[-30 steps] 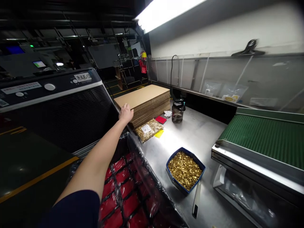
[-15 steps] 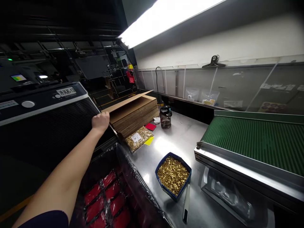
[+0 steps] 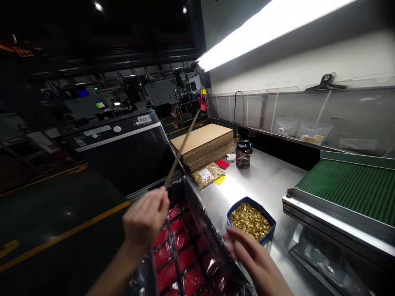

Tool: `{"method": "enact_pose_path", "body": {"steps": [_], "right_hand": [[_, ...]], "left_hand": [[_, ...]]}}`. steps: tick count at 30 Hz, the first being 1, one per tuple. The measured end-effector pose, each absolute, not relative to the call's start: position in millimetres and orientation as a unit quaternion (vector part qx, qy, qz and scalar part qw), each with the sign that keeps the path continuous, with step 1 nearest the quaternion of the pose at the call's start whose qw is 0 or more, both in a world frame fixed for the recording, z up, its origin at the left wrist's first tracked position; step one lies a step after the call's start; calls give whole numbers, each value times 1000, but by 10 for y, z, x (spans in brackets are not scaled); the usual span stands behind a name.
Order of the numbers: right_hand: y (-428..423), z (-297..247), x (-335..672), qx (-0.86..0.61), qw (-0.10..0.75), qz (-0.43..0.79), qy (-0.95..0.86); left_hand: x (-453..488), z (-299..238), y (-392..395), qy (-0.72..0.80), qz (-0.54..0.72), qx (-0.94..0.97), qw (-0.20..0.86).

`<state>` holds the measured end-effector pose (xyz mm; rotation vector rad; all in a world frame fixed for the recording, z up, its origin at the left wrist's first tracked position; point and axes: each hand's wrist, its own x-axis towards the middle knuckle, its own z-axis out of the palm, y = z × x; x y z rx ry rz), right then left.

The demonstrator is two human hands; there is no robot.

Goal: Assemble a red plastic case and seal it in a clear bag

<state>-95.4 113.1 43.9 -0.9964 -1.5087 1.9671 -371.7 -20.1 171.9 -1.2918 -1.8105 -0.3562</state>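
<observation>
My left hand is closed on the near edge of a flat cardboard sheet, which I see edge-on, slanting up and away above the red-packed bin. Farther back the stack of cardboard sheets lies on the steel bench. My right hand reaches in from the lower right with its fingers stretched out and nothing in it, just in front of the blue tray of small gold parts and beside the clear plastic lining of the bin.
A bag of gold parts, red and yellow cards and a dark jar lie near the stack. A green conveyor stands at right. A black machine is at left, beyond it a dark floor with yellow lines.
My left hand has lifted one sheet off the stack and drawn it back toward me over the bin. My right hand has come into view near the blue tray.
</observation>
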Motion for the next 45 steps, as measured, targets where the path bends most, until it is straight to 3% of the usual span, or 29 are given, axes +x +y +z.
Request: {"method": "enact_pose_path", "body": {"steps": [4, 7, 10, 14, 17, 21, 29, 34, 45], "right_hand": [[1324, 805, -1947, -157, 145, 868, -448], [1441, 834, -2064, -179, 189, 848, -461], [1548, 668, -1833, -234, 211, 813, -490], [1603, 405, -1564, -225, 132, 776, -574], [1562, 275, -1624, -207, 64, 702, -678], [1420, 154, -1937, -207, 26, 613, -762], [722, -215, -2096, -254, 26, 388, -886], [361, -516, -1932, -205, -76, 242, -945], [473, -623, -1888, -188, -225, 221, -930]], "left_hand": [[-2762, 892, -287, -755, -254, -524, 302], [-2329, 428, -407, -774, -246, -558, 174], [-2193, 294, -606, -735, -238, -632, 62], [-2589, 538, -711, -799, -283, -528, 59], [-3133, 592, -613, -834, -224, -501, 65], [-3657, 284, -521, -864, -123, -486, 56], [-3854, -438, -582, -892, -85, -442, 38], [-3875, -800, -536, -897, -69, -437, 21], [-3884, -1420, -541, -902, -28, -424, -76]]}}
